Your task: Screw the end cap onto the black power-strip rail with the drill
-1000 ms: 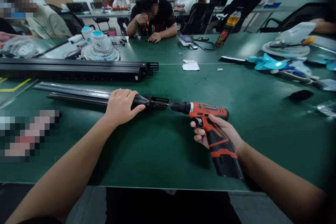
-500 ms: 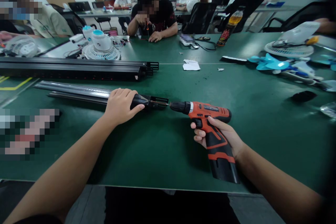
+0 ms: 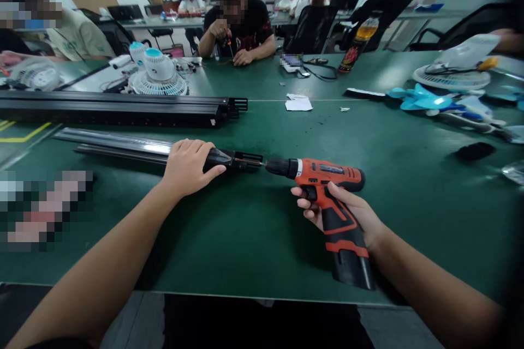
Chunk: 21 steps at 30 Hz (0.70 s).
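My left hand [image 3: 188, 166] is closed over the top of a long black and grey rail [image 3: 123, 146] that lies flat on the green table [image 3: 254, 240], near the rail's black plastic end piece [image 3: 241, 160]. My right hand [image 3: 339, 210] grips the handle of a red and black cordless drill [image 3: 327, 191]. The drill lies level, its bit pointing left and touching the end piece.
A stack of longer black rails [image 3: 123, 109] lies just behind. Small white fans [image 3: 158, 73], paper scraps [image 3: 298, 102], a drink bottle [image 3: 356, 43] and blue fan blades [image 3: 417, 99] sit farther back. A person [image 3: 237, 22] works across the table; others sit around.
The drill and my right hand have shifted slightly to the right and tilted a little. My left hand stays on the rail.
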Tool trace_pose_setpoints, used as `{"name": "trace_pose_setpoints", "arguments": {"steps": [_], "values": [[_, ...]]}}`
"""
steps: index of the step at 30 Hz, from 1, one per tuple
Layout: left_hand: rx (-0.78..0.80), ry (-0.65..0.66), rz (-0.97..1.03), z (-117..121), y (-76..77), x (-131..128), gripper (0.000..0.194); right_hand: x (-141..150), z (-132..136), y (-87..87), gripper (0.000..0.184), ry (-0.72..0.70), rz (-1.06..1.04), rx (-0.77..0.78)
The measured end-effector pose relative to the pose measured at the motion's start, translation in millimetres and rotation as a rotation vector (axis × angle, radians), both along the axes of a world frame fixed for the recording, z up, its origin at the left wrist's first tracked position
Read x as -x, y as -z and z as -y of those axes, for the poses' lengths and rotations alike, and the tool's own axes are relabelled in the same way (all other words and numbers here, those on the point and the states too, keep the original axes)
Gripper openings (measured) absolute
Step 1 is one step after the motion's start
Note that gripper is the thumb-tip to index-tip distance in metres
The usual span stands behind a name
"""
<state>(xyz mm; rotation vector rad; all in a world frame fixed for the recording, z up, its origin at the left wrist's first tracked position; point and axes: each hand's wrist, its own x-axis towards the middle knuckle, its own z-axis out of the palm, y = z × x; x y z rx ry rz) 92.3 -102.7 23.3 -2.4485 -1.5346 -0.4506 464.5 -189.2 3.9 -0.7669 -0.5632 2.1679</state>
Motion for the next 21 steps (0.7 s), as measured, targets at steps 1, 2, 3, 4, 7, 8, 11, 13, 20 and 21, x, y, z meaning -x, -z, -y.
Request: {"name": "trace_pose_setpoints", "arguments": {"steps": [1, 2, 3, 4, 7, 8, 11, 13, 20, 21], "values": [[-0.003, 0.000, -0.003, 0.0, 0.1, -0.1, 0.056, -0.6, -0.2, 0.0, 0.031, -0.008, 0.006, 0.001], [-0.007, 0.000, -0.007, 0.0, 0.2, -0.1, 0.055, -1.4, -0.4, 0.3, 0.032, -0.014, 0.011, 0.002], [-0.009, 0.001, -0.010, 0.0, 0.3, -0.2, 0.056, -2.3, -0.6, 0.9, 0.032, -0.019, 0.016, 0.003], [-0.012, 0.002, -0.012, 0.0, 0.2, -0.2, 0.057, -3.4, -0.8, 1.7, 0.033, -0.020, 0.020, 0.002], [-0.014, 0.004, -0.010, 0.2, -0.3, -0.4, 0.059, -6.7, -1.5, 3.9, 0.034, -0.024, 0.021, 0.010], [-0.013, 0.005, -0.007, 0.2, -0.5, -0.5, 0.059, -7.6, -1.7, 4.2, 0.035, -0.029, 0.011, 0.021], [-0.008, 0.005, 0.004, -0.1, -0.7, -0.5, 0.058, -9.5, -2.1, 3.3, 0.038, -0.040, -0.024, 0.057], [-0.005, 0.002, 0.013, -0.6, -0.3, -0.3, 0.057, -10.3, -2.3, 2.3, 0.040, -0.037, -0.025, 0.062], [-0.028, -0.001, 0.016, -3.4, 2.3, 1.2, 0.058, -12.3, -0.7, 4.6, 0.048, -0.015, 0.021, 0.015], [-0.028, 0.002, 0.012, -3.7, 2.4, 1.5, 0.058, -12.5, -0.4, 4.4, 0.051, -0.027, 0.026, 0.001]]}}
